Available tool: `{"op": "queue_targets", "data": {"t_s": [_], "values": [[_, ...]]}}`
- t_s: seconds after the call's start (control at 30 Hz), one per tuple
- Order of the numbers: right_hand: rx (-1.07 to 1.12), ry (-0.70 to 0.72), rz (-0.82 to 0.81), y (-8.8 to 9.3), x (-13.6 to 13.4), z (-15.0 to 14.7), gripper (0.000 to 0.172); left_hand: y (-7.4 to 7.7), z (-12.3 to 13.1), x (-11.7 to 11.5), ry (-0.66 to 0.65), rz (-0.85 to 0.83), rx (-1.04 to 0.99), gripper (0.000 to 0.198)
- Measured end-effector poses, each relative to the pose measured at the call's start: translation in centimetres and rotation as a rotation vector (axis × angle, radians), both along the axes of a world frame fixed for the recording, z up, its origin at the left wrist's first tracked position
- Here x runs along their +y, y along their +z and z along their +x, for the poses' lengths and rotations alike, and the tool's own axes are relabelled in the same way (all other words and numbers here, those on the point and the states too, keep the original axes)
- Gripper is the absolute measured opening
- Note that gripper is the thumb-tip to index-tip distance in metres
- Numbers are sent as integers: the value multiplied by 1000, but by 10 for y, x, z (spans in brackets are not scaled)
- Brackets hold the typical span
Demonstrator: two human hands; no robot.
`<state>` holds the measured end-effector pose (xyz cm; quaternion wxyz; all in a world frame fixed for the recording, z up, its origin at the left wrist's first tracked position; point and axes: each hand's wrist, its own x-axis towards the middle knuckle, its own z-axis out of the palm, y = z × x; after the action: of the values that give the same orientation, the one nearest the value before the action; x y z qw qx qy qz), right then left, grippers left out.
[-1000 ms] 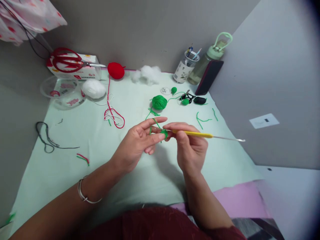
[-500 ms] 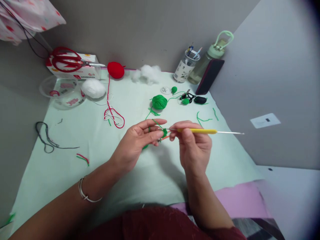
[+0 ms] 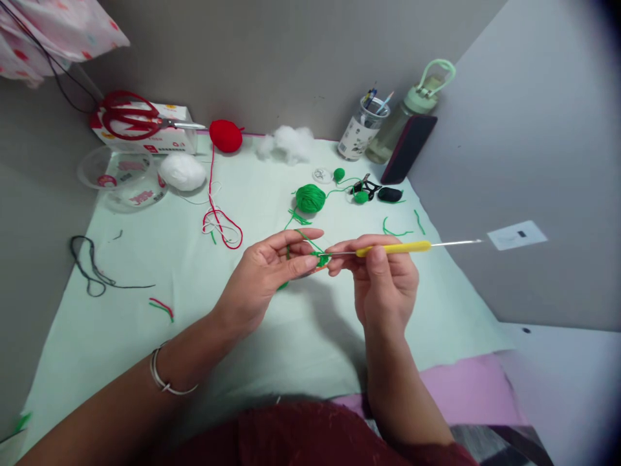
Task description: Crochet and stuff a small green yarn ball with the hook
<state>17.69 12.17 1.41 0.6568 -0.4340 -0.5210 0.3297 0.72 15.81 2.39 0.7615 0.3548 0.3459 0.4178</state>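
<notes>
Between the thumb and fingers of my left hand [image 3: 264,275] is a small green crochet piece [image 3: 322,259], with green yarn running over the raised index finger. My right hand [image 3: 383,281] grips a crochet hook [image 3: 392,248] by its yellow handle. The hook's metal shaft reaches left to the green piece; its tip is too small to make out there. A bit of orange shows just under the piece. Beyond my hands lies a green yarn ball [image 3: 310,199], its strand trailing toward my left hand.
At the back left, red scissors [image 3: 130,116] rest on a box beside clear plastic lids [image 3: 136,191], white yarn [image 3: 182,171] and red yarn [image 3: 226,136]. White stuffing [image 3: 287,144] lies at the back. A pen jar [image 3: 363,129], bottle [image 3: 405,120] and phone [image 3: 410,150] stand back right.
My right hand and the crochet hook have shifted slightly to the right, and the hook's outer end has risen. My left hand stays nearly in place.
</notes>
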Motion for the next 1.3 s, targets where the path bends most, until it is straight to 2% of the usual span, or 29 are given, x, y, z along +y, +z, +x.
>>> {"op": "queue_targets", "data": {"t_s": [0.13,0.23,0.33,0.43,0.47,0.53,0.6,0.67,0.77,0.87,0.97,1.03,1.1,1.17,1.23,1.3], "values": [[-215,-86,117,-1,-6,-1,19,-1,0,0,30,39,40,31],[-470,-112,310,-6,-7,-3,26,0,1,-1,66,73,50,34],[-708,-164,398,-14,-8,-4,32,0,3,-3,98,67,19,42],[-863,-253,424,-18,-10,-6,38,0,3,-3,-1,-62,-80,45],[-823,-261,418,-17,-10,-6,37,0,3,-2,-48,-121,-122,43],[-591,-244,343,-12,-8,-6,29,1,1,-1,-96,-207,-187,37],[-298,-195,222,-7,-5,-6,22,2,0,1,-74,-216,-200,35],[-116,-115,126,-2,-1,-6,21,3,0,1,-61,-169,-175,37],[-114,-43,105,-1,1,-9,18,2,2,-1,-69,-75,-103,38],[-277,-94,190,-6,-1,-13,23,-1,5,-4,-8,-37,-50,38],[-527,-174,311,-12,-5,-13,36,-3,5,-2,-6,-81,-104,39],[-602,-200,337,-12,-5,-10,37,-3,4,1,-51,-154,-169,34],[-475,-204,267,-9,-3,-5,27,-3,2,4,-58,-215,-216,28],[-225,-166,147,-5,0,-1,20,-2,1,6,-19,-218,-224,23],[-40,-84,59,-3,2,0,18,-2,0,6,6,-164,-182,23],[-12,2,25,-2,4,-2,15,-3,1,4,-4,-83,-112,29]]}}
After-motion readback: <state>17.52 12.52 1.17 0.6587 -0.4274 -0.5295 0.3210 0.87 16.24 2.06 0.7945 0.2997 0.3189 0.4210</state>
